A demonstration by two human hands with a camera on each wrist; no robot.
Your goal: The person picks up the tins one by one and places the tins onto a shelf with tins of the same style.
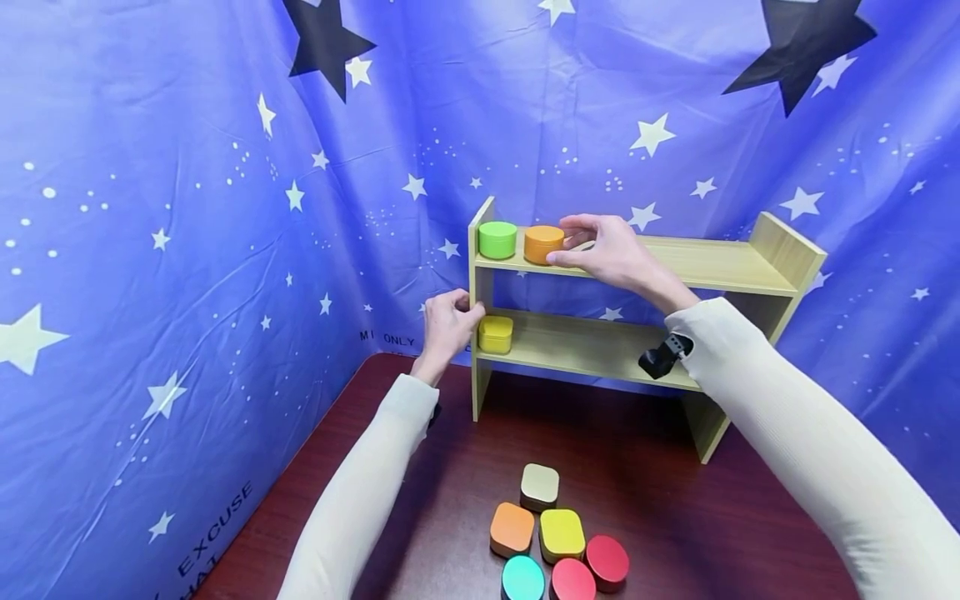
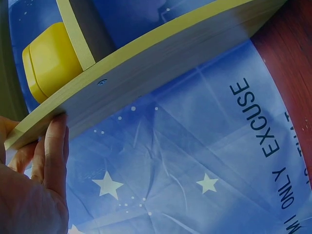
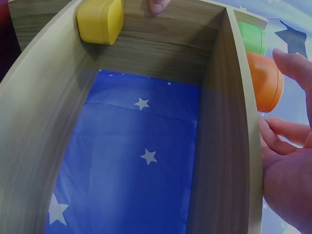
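My right hand (image 1: pixel 611 254) is at a round orange tin (image 1: pixel 543 244) on the upper board of a wooden shelf (image 1: pixel 720 262). Its thumb lies against the tin's front and a finger reaches behind, pinching the right side. A round green tin (image 1: pixel 497 240) stands left of it, beside the end panel. My left hand (image 1: pixel 448 325) grips the front edge of the shelf's left panel (image 2: pixel 126 92), fingers on the outer face; a fingertip (image 3: pixel 158 5) shows inside. Near it, a square yellow tin (image 1: pixel 495 334) sits on the lower board.
On the dark red table (image 1: pixel 442 508), in front of the shelf, stand a cream square tin (image 1: pixel 540 485), an orange square tin (image 1: pixel 512 528), a yellow square tin (image 1: pixel 562 533), a turquoise round tin (image 1: pixel 522 577) and two red round tins (image 1: pixel 607 560). Starry blue cloth (image 1: pixel 187 208) hangs behind.
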